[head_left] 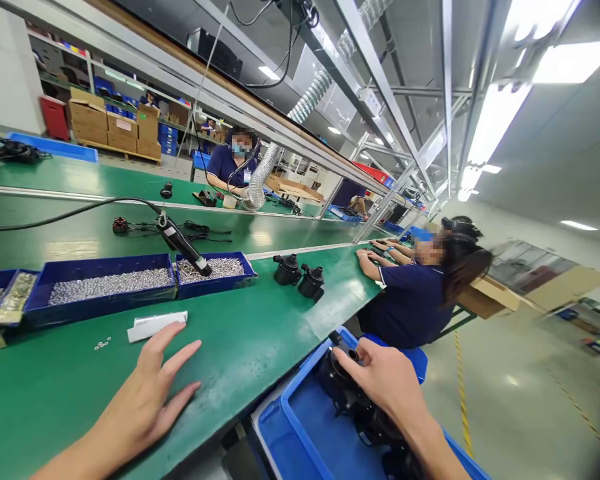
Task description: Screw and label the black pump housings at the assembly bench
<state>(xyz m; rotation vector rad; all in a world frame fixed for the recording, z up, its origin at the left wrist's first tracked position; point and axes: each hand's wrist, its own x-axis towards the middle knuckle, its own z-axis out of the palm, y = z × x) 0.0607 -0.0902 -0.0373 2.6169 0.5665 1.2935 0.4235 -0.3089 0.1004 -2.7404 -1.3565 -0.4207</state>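
Green counter [240, 333]: two black pumps [287, 270] stood out; others [330, 377] lay in blue tray [307, 407], right hand [387, 377] pinching one; left hand [147, 393] was spread, empty.

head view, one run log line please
left hand: open, over green bench | right hand: at black part in blue bin | two black parts: on bench

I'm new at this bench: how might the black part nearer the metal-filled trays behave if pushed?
The black part looks hard-shelled, so it would probably slide without flexing. Its side spout juts out and might catch on things. It stands close to the second black part, so a push could knock both.
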